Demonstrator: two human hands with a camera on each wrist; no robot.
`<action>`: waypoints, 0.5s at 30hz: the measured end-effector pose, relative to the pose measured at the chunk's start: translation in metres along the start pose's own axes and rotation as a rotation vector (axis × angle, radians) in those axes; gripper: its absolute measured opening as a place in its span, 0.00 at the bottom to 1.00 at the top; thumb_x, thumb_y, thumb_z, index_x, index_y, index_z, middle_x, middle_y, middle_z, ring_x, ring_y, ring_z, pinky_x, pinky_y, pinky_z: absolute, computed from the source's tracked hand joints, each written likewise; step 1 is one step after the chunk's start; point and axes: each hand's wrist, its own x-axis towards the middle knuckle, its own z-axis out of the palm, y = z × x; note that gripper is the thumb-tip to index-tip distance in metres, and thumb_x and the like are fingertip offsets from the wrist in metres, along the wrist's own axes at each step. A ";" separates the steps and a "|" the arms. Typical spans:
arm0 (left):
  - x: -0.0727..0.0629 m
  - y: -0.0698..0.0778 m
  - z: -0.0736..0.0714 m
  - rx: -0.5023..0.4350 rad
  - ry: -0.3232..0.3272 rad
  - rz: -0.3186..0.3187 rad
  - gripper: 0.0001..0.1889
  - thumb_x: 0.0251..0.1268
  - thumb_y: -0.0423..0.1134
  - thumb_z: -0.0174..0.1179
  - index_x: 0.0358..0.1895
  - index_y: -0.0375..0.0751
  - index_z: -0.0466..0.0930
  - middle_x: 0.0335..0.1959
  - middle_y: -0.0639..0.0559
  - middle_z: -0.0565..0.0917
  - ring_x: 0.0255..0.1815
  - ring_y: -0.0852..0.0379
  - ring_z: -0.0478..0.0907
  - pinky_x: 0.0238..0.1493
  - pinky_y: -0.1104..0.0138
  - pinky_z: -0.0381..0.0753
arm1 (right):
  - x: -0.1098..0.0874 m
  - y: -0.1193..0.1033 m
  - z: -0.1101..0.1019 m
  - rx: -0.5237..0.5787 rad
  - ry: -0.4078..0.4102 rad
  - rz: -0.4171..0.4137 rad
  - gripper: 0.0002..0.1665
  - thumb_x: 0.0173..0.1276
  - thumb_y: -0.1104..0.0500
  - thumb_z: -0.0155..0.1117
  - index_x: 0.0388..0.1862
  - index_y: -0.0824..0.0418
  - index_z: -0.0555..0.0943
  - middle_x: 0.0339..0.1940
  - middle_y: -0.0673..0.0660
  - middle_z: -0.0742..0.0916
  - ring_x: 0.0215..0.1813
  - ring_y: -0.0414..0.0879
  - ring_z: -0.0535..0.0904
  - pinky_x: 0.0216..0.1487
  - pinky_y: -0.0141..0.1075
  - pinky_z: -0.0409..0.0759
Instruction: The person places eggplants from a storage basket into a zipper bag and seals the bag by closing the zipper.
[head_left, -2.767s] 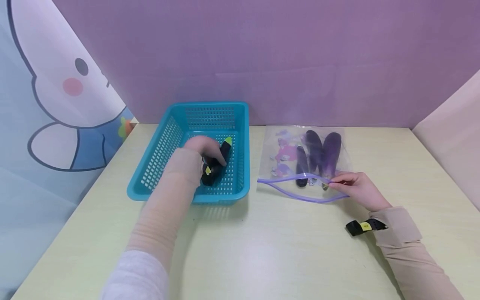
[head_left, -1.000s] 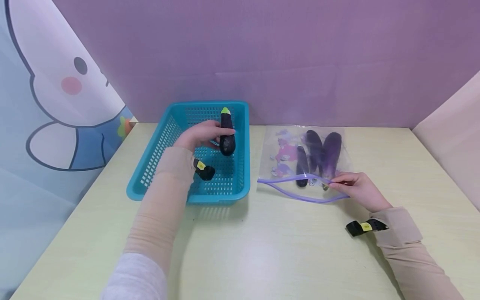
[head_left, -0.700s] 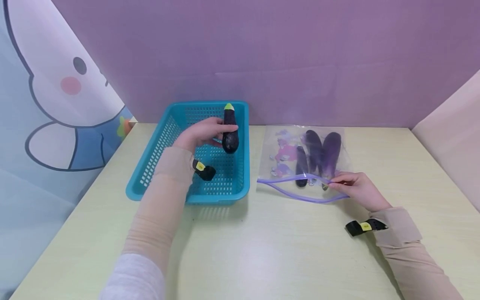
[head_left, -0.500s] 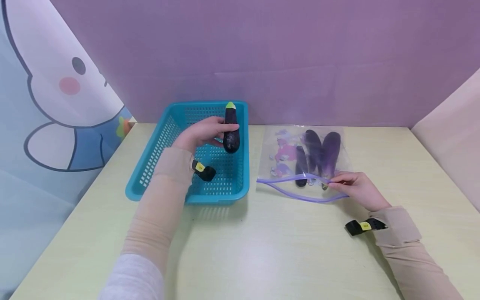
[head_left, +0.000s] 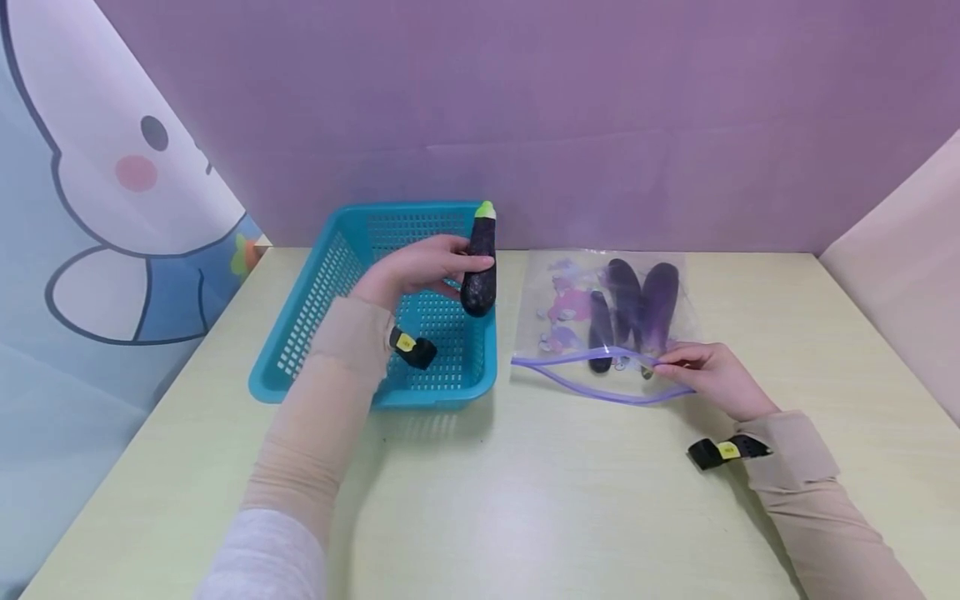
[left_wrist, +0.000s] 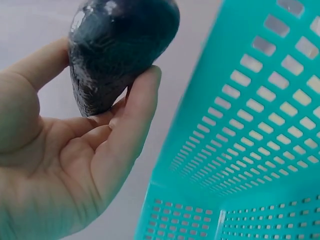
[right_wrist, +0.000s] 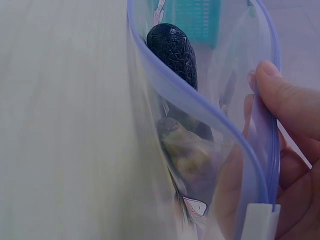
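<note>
My left hand (head_left: pixel 427 265) holds a dark eggplant (head_left: pixel 480 275) with a green tip, raised over the right rim of the teal basket (head_left: pixel 272 367). In the left wrist view, thumb and fingers wrap the eggplant (left_wrist: pixel 122 42) beside the basket wall. My right hand (head_left: pixel 705 375) pinches the purple zip edge of a clear zip bag (head_left: pixel 540 333), which lies on the table with its mouth parted. Several eggplants lie inside the bag, among them a large one (head_left: pixel 661 300). The right wrist view looks into the bag mouth, where a wrinkled dark eggplant (right_wrist: pixel 172 52) shows, with a white slider (right_wrist: pixel 260 222) at the zip's end.
The pale table (head_left: pixel 525 508) stretches toward the front. A purple cloth (head_left: pixel 540 125) hangs behind the basket and bag. On the left hangs a cartoon-printed cloth (head_left: pixel 112 250), and a pale cloth (head_left: pixel 915 258) borders the right.
My left hand has picked the eggplant up from the basket floor and carried it right, to the basket's right rim. The right hand keeps its hold on the bag edge.
</note>
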 end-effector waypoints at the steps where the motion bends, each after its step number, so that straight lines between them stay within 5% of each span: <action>1: 0.000 0.001 0.001 0.006 -0.001 0.003 0.32 0.70 0.50 0.52 0.72 0.40 0.55 0.63 0.44 0.69 0.58 0.47 0.70 0.57 0.54 0.77 | 0.000 0.000 0.000 0.003 -0.001 -0.002 0.14 0.64 0.62 0.65 0.41 0.74 0.82 0.31 0.32 0.84 0.32 0.29 0.77 0.27 0.27 0.75; 15: -0.001 0.013 0.026 0.032 -0.127 0.084 0.26 0.72 0.46 0.51 0.67 0.38 0.61 0.60 0.43 0.72 0.54 0.48 0.73 0.53 0.56 0.80 | 0.003 -0.001 0.002 0.021 -0.002 -0.013 0.13 0.63 0.63 0.65 0.40 0.74 0.83 0.30 0.34 0.84 0.30 0.31 0.77 0.26 0.27 0.75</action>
